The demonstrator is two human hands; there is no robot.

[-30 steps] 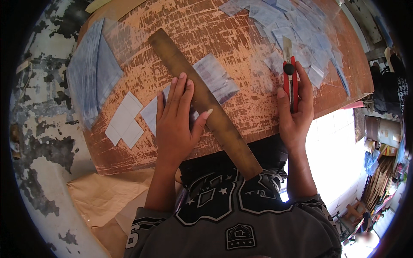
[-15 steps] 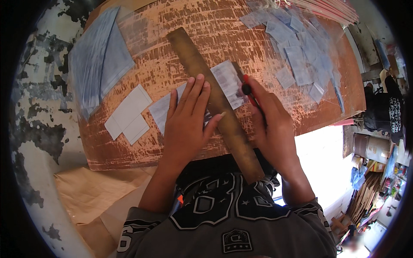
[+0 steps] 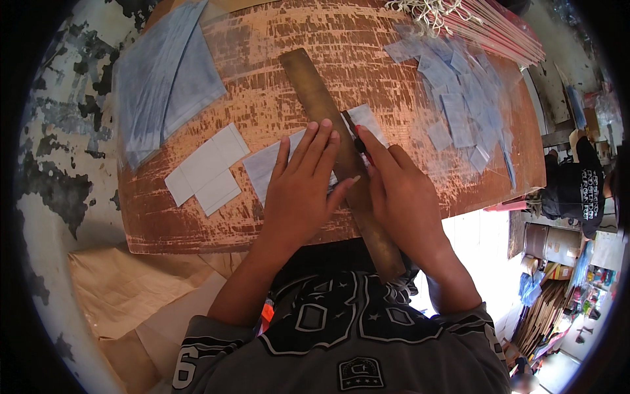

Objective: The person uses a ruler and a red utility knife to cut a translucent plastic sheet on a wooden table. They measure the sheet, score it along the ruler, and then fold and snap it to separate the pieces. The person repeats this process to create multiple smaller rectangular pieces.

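A long, flat brown straightedge [image 3: 303,75] lies slanted across the worn brown tabletop [image 3: 236,59], its near end by my body. My left hand [image 3: 295,180] rests flat, fingers stretched over the straightedge and a pale bluish sheet [image 3: 260,165]. That sheet passes under the straightedge, and another part shows on its right side. In my right hand [image 3: 407,197] is a red and black cutter knife [image 3: 359,142], closed in the fingers. Its dark front end lies along the straightedge's right edge; the tip's exact contact cannot be made out.
White cut paper pieces [image 3: 207,169] lie left of my hands. Beyond them are large bluish plastic sheets [image 3: 190,85]. Many small bluish plastic pieces [image 3: 456,111] are heaped at right, below pink sticks with white strings [image 3: 482,26]. A person in black [image 3: 577,187] is at far right.
The cutter knife has moved left, from beside the straightedge to against its right edge. My right hand has come closer to my left, which stays on the straightedge. The whole view has shifted slightly.
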